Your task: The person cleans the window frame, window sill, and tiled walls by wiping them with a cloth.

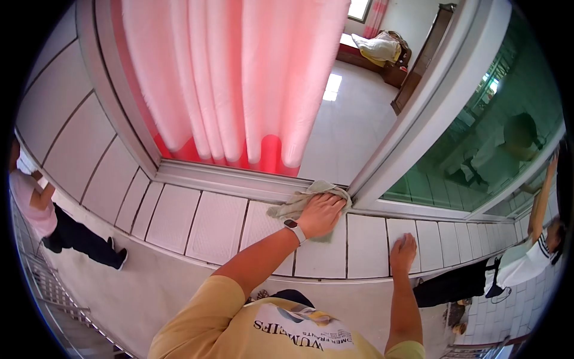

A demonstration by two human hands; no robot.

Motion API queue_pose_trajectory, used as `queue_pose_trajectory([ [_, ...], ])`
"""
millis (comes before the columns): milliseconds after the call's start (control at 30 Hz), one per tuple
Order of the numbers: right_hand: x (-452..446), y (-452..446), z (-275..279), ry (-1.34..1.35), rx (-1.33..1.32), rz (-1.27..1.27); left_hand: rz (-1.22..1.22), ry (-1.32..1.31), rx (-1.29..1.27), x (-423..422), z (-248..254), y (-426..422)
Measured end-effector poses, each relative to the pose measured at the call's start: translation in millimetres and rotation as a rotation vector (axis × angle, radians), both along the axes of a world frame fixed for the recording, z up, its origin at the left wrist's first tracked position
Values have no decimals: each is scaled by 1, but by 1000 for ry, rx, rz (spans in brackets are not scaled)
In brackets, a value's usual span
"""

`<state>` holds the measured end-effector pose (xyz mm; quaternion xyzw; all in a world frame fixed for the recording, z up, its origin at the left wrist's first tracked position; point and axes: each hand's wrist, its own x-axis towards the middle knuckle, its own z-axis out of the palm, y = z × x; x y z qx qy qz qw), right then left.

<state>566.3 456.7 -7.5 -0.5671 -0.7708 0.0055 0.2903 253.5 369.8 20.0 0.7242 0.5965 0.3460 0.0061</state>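
Note:
My left hand [323, 214], with a watch [291, 224] on its wrist, presses a grey-green cloth [294, 207] onto the white tiled sill [218, 224]. The cloth is bunched against the window track [239, 183], near the foot of the sliding frame. Farther right, my right hand [403, 253] rests on the tiles with its fingers loosely bent and nothing seen in it.
A pink curtain [230, 78] hangs behind the track; beyond lies a room with a bed [376, 51]. Green glass [472, 155] fills the right panel. One person [66, 224] stands at left, another [520, 263] reaches up at right. A railing [60, 293] runs lower left.

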Motion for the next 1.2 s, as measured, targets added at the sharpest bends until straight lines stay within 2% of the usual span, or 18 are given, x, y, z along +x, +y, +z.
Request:
queue_pose_trajectory([
  [267,4,6,-6,13,104,19,100,0,-44,-17,-5,-16],
  [400,5,8,-10,19,98,26,177,-29,-16,-53,-4,-37],
  [433,5,9,-10,30,88,19,205,-38,133,-62,-6,-44],
  [533,4,7,-8,45,74,26,236,-28,35,-96,-11,-62],
  [600,5,8,-9,46,75,26,268,-36,59,-114,-7,-79],
  [1000,6,8,-10,-4,39,-42,652,-27,21,-232,-8,-177],
  [1200,11,13,-18,8,68,-7,812,58,130,-268,-17,-209],
])
